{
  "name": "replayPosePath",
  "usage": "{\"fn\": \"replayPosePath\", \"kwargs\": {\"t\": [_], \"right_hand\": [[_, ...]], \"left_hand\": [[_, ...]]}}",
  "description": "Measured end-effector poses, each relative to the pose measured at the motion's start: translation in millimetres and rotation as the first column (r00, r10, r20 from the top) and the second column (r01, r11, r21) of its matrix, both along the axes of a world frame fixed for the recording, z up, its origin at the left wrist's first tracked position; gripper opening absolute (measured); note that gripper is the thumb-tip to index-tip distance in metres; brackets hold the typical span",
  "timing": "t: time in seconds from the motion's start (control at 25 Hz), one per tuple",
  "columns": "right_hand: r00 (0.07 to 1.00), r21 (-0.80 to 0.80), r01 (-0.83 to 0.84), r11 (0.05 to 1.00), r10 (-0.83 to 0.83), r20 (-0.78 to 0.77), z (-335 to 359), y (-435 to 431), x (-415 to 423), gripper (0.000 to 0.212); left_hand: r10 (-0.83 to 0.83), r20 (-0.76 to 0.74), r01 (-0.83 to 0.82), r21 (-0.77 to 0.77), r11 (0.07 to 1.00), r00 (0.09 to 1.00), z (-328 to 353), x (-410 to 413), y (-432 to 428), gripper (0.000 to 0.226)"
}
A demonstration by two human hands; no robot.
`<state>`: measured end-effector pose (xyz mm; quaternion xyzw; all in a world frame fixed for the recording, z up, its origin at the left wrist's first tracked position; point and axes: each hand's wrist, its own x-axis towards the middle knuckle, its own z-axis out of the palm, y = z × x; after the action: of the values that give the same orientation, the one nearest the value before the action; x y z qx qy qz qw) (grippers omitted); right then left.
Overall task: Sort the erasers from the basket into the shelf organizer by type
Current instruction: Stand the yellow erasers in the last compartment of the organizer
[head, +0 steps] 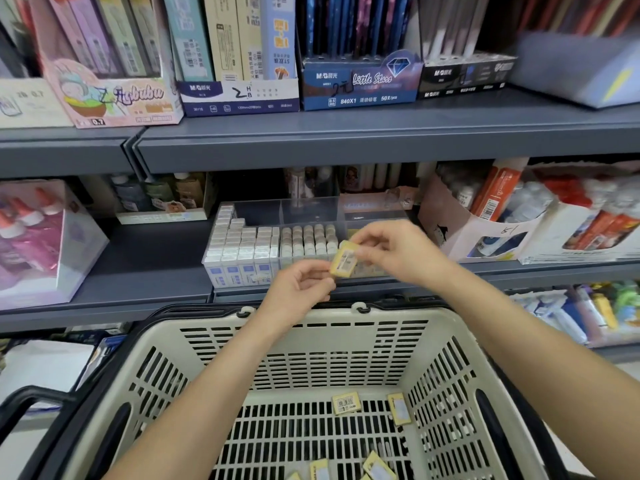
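Erasers (pixel 346 403) in yellow wrappers are scattered over the slatted floor of the beige basket (pixel 311 322), mostly toward its right and near side. Above the basket's far rim, one more yellow eraser (pixel 342 262) is held between both hands, just in front of the clear shelf organizer (pixel 308 209). It is pinched at its upper right end by the thumb and fingers of the right hand (pixel 401 252), and its lower end is gripped by the curled fingers of the left hand (pixel 299 287). In the organizer, white block erasers (pixel 242 247) are packed into the left compartment and round beige erasers (pixel 308 240) into the middle one; the contents of the right compartment are hidden by the hands. The organizer is set on a grey shelf (pixel 156 265), with glue bottles (pixel 31 223) well to its left.
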<state>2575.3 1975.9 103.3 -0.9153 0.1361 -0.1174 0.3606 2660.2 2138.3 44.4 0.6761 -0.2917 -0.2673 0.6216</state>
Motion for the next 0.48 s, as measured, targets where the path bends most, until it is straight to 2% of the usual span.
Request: {"fn": "replayPosePath", "kwargs": {"t": [0.08, 0.12, 0.2, 0.28, 0.36, 0.48], "right_hand": [[0.992, 0.018, 0.109, 0.994, -0.110, 0.060, 12.8, -19.3, -4.1, 0.008], [0.982, -0.041, 0.178, 0.983, -0.175, 0.068, 16.5, -29.9, -4.3, 0.007], [0.961, -0.258, 0.276, 0.926, -0.275, 0.040, 15.9, -46.8, 0.3, 0.014], [0.950, -0.391, 0.270, 0.880, -0.309, -0.040, 5.9, -56.0, 9.0, 0.021], [0.950, -0.390, 0.210, 0.897, -0.282, -0.137, -6.7, -58.2, 17.0, 0.023], [0.944, -0.362, 0.129, 0.923, -0.226, -0.241, -21.0, -58.0, 26.6, 0.020]], "left_hand": [[0.016, 0.204, -0.036, 0.091, 0.995, 0.979, -2.1, -6.1, 2.6, 0.021], [0.025, 0.293, -0.064, 0.126, 0.990, 0.956, -4.2, -10.0, 3.7, 0.020], [0.055, 0.435, -0.153, 0.193, 0.969, 0.899, -9.8, -15.8, 6.6, 0.017], [0.084, 0.540, -0.246, 0.234, 0.941, 0.837, -15.8, -18.3, 10.8, 0.016], [0.098, 0.587, -0.279, 0.226, 0.933, 0.803, -19.7, -19.2, 14.5, 0.015], [0.099, 0.589, -0.265, 0.203, 0.943, 0.802, -20.2, -18.5, 17.1, 0.012]]}}
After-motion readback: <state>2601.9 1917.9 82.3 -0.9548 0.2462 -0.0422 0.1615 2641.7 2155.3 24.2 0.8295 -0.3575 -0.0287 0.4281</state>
